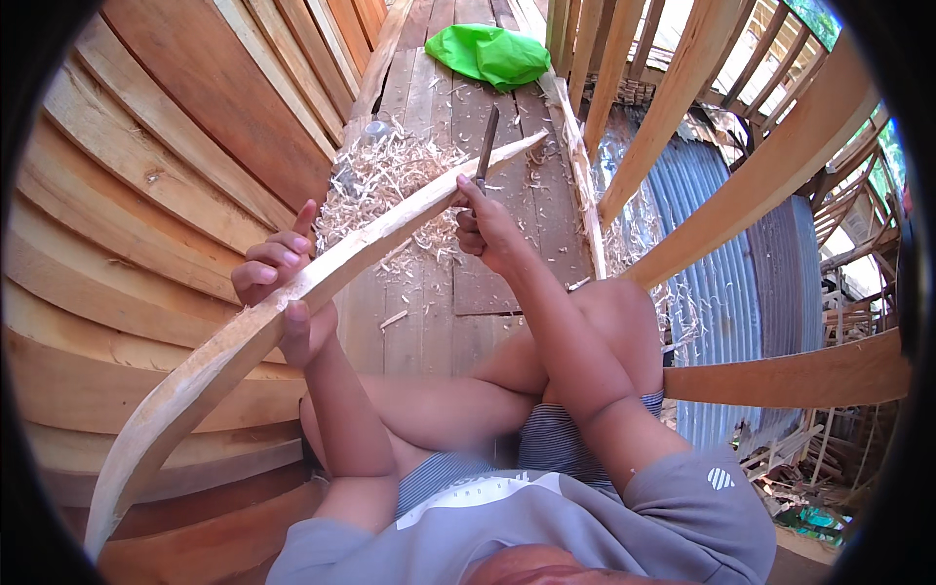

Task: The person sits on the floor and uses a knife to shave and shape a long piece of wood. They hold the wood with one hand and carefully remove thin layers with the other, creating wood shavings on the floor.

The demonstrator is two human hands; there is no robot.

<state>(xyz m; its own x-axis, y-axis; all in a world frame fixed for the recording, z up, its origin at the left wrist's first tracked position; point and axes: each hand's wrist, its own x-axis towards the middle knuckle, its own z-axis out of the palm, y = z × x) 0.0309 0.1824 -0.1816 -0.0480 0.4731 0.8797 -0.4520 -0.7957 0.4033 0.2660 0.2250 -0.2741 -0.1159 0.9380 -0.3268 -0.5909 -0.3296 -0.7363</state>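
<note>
A long pale piece of carved wood slants across my lap, its curved, broader end at the lower left and its narrow tip at the upper right. My left hand grips it near the middle, thumb on the near side and fingers beyond, with the index finger raised off it. Closed round a knife, my right hand sits by the wood's narrower part. The knife's dark blade points away from me, close against the wood. Its handle is mostly hidden in my fingers.
Curled shavings are heaped on the plank floor, with a small clear object among them. A bright green bag lies at the far end. Board walls rise on the left; upright slats and corrugated metal are to the right.
</note>
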